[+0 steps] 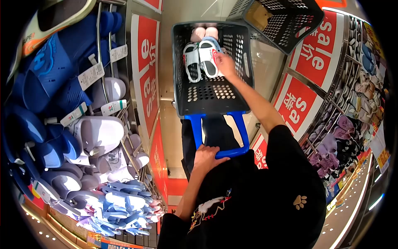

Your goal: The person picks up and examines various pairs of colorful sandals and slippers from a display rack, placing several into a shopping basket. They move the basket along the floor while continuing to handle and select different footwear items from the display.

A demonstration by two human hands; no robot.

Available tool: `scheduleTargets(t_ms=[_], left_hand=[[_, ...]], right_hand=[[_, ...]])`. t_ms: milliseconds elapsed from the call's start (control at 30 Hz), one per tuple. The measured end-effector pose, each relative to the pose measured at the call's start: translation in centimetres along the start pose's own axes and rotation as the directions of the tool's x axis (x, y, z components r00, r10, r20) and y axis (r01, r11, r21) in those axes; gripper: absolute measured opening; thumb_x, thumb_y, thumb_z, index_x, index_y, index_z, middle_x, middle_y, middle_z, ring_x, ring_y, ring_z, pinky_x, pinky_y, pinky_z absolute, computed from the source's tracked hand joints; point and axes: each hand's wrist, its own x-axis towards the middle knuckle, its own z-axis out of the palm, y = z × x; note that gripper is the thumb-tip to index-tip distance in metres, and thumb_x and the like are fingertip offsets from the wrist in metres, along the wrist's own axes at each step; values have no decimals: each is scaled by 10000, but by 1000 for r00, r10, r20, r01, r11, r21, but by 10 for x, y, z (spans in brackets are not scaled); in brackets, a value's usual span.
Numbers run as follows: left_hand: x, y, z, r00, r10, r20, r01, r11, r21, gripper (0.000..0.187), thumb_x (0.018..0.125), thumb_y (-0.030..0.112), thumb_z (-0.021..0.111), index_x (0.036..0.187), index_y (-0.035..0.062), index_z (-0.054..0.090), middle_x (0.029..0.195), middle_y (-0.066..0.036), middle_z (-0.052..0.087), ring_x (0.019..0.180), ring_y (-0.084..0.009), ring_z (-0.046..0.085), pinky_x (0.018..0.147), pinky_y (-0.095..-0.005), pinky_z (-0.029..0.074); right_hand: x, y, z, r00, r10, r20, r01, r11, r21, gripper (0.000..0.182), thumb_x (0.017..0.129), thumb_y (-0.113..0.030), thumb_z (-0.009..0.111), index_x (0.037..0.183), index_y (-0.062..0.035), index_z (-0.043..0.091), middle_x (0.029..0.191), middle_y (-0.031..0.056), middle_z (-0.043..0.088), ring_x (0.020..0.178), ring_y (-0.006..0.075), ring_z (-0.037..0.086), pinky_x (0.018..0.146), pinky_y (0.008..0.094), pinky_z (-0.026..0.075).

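Observation:
In front of me is a dark grey shopping basket [179, 97] with perforated walls and a blue handle [237, 152]. My left hand [206, 159] is closed around the handle's left corner. My right hand [226, 65] reaches into the basket, its fingers closed at the strap of a white slide sandal [206, 52] with red markings and a black footbed. Beside it lies a grey-white slide sandal [192, 66]. A pair of pink slippers [205, 33] sits at the far end. Something bluish shows partly behind the white sandal.
A second dark basket [286, 25] with a tan item inside stands at the upper right. Racks hold blue slippers [45, 83] and white slippers [101, 133] on the left, and assorted shoes [331, 145] on the right. Red sale signs [147, 74] line the racks' sides.

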Motion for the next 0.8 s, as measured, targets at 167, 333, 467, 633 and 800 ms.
scheduleTargets(t_ms=[167, 333, 467, 633, 800], left_hand=[[-4, 10, 14, 999, -34, -10, 34, 999, 3, 513, 688, 598, 644, 651, 88, 596, 585, -53, 573, 591, -212, 585, 637, -315, 422], [-2, 17, 17, 997, -62, -39, 62, 998, 9, 514, 670, 589, 669, 631, 82, 595, 565, -50, 565, 563, -207, 568, 598, -306, 419], [2, 19, 15, 994, -77, -72, 75, 997, -23, 501, 632, 568, 709, 622, 79, 599, 551, -50, 551, 545, -213, 549, 580, -311, 419], [7, 16, 13, 995, -98, -20, 97, 995, -32, 489, 615, 556, 727, 621, 83, 601, 544, -41, 539, 544, -211, 543, 576, -311, 416], [10, 15, 3, 996, -88, -26, 88, 996, -33, 488, 629, 567, 711, 622, 91, 606, 552, -40, 552, 537, -205, 548, 578, -303, 411]], right_hand=[[92, 14, -116, 904, -342, -258, 257, 915, -310, 178, 860, -76, 504, 1014, -66, 593, 981, 137, 597, 882, 306, 590, 737, 375, 476], [171, 28, -130, 841, -530, -110, 357, 695, -624, 267, 855, -121, 505, 1114, -110, 572, 1295, 94, 477, 1012, 308, 549, 820, 427, 469], [190, 41, -119, 967, -246, 61, 215, 671, -709, 301, 877, -190, 498, 1168, -132, 547, 1400, 79, 385, 1031, 302, 553, 834, 447, 471], [199, 54, -116, 991, -104, 83, 130, 638, -759, 311, 889, -195, 490, 1189, -126, 536, 1407, 82, 376, 993, 285, 576, 801, 407, 494], [184, 59, -131, 986, -73, 152, 162, 662, -732, 308, 795, -33, 518, 1102, -43, 539, 1430, 105, 340, 902, 280, 628, 735, 399, 518]])
